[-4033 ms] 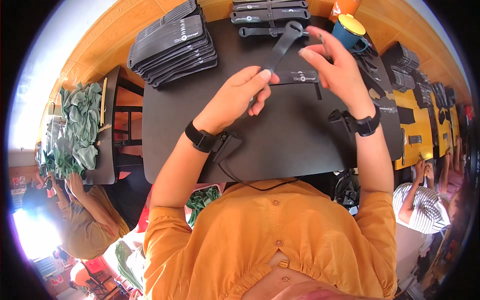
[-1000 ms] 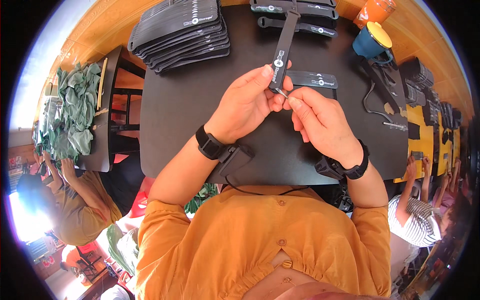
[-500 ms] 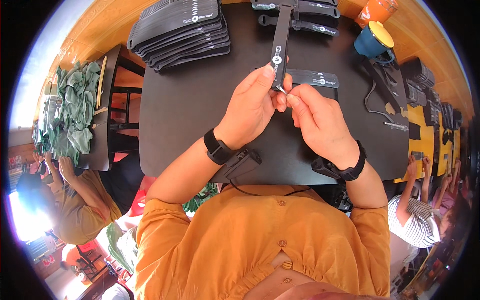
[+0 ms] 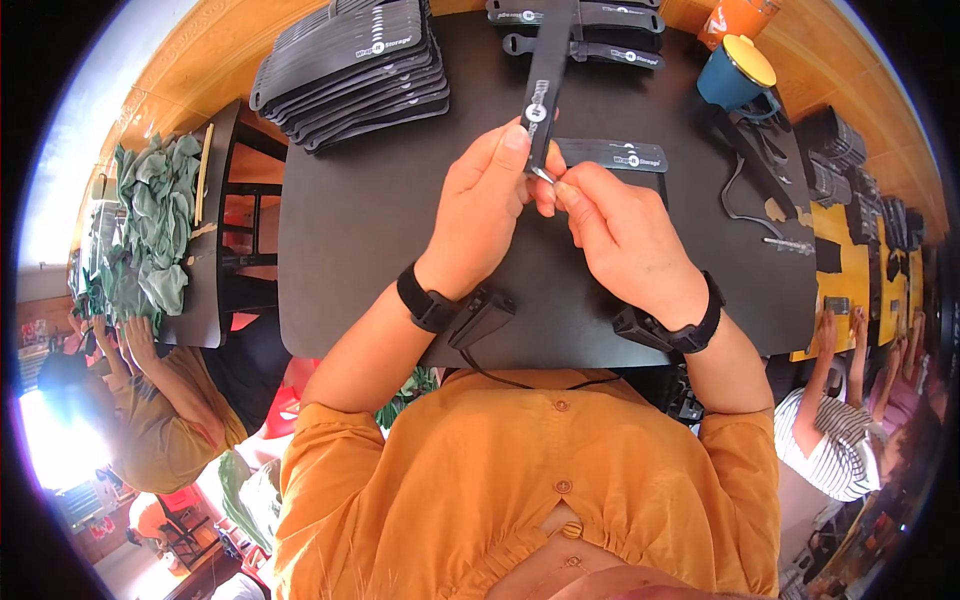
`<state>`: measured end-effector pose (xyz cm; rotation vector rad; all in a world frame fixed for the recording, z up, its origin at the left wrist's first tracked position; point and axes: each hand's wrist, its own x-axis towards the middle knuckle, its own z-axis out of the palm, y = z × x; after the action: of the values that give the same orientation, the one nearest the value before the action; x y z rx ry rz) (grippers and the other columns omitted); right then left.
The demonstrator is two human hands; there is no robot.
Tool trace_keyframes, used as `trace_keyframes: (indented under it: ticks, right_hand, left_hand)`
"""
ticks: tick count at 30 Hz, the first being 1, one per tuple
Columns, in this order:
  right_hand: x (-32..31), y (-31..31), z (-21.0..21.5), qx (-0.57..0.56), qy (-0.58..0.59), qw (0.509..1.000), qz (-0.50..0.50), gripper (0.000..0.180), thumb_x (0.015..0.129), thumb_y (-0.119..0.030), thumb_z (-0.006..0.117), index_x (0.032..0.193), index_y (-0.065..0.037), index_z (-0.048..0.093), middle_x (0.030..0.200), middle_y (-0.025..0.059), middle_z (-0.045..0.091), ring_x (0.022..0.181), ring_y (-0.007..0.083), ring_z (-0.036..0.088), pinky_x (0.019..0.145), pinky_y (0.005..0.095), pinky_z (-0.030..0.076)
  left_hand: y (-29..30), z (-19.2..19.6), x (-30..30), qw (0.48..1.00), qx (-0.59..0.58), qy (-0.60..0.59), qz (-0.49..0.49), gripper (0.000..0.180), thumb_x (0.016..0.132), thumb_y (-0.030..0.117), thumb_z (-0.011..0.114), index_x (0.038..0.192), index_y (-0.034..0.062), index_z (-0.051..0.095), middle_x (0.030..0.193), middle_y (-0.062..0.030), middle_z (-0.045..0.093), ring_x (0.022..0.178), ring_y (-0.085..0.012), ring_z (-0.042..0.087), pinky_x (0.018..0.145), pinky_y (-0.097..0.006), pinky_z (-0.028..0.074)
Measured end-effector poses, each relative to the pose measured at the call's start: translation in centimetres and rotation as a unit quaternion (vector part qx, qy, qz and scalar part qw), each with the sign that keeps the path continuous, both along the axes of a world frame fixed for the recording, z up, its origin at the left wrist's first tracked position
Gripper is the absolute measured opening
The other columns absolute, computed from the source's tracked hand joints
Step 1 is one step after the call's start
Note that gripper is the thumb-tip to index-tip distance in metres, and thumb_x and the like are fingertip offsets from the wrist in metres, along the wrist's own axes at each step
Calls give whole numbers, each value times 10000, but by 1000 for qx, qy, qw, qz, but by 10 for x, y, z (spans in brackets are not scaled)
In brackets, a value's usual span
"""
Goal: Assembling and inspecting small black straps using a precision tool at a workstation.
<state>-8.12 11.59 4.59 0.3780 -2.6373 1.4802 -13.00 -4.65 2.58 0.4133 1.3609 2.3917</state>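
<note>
My left hand (image 4: 475,205) is closed round the lower end of a black strap (image 4: 548,75) with pale lettering, which stretches away over the table. Thumb and fingers of my right hand (image 4: 640,225) pinch the end of a small shiny metal piece (image 4: 542,174) at the strap's near end; its exact kind is too small to tell. Just beyond my right hand a flat dark strap card (image 4: 640,158) lies on the table. Farther off sit several bundled black straps (image 4: 625,55), partly behind the held strap.
A tall pile of black strap cards (image 4: 350,60) stands far left on the dark table (image 4: 370,230). At the far right are a blue mug with a yellow lid (image 4: 735,80), an orange container (image 4: 740,18) and loose straps (image 4: 755,170). People work at tables on both sides.
Both hands and the held strap have shifted slightly left in the picture. The strap leans a little differently; the grips stay the same.
</note>
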Motion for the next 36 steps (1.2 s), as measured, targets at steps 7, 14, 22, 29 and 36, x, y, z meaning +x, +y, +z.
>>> trace_keyframes:
  ticks: [7, 14, 22, 29, 36]
  right_hand:
    - [2, 6, 8, -40, -46, 998, -7, 151, 994, -147, 524, 914, -23, 555, 678, 191, 589, 622, 374, 597, 556, 391, 465]
    - [3, 6, 11, -58, -71, 996, -2, 164, 996, -152, 530, 923, -9, 565, 640, 154, 581, 572, 305, 590, 552, 361, 462]
    - [3, 7, 17, -75, -106, 992, 8, 168, 1005, -152, 512, 928, -19, 580, 622, 97, 592, 561, 221, 602, 543, 330, 462]
    - [4, 7, 15, -68, -103, 992, 19, 139, 993, -134, 521, 948, -22, 590, 639, 99, 599, 570, 223, 606, 548, 327, 467]
    - [1, 9, 9, -32, -26, 998, 40, 107, 968, -106, 527, 969, -28, 600, 741, 142, 630, 658, 323, 630, 597, 366, 491]
  left_hand:
    - [-11, 0, -9, 988, 86, -65, -110, 413, 1036, 206, 452, 1350, -61, 480, 1024, -97, 624, 822, -163, 572, 755, -312, 485]
    - [-17, -2, -12, 986, 109, -49, -113, 507, 1024, 142, 450, 1511, 64, 333, 1132, -144, 591, 845, -167, 575, 772, -300, 491]
    - [-14, -3, -10, 982, 124, -33, -139, 504, 1034, 144, 449, 1520, 90, 327, 1129, -133, 577, 853, -163, 574, 787, -295, 489]
    - [-15, -3, -9, 992, 65, -41, -102, 353, 1034, 196, 491, 1305, -26, 539, 1016, -103, 637, 820, -156, 603, 769, -299, 501]
    - [-14, -6, -9, 997, 36, -18, -66, 220, 1004, 168, 557, 1107, -18, 616, 1002, -93, 653, 783, -158, 618, 732, -298, 513]
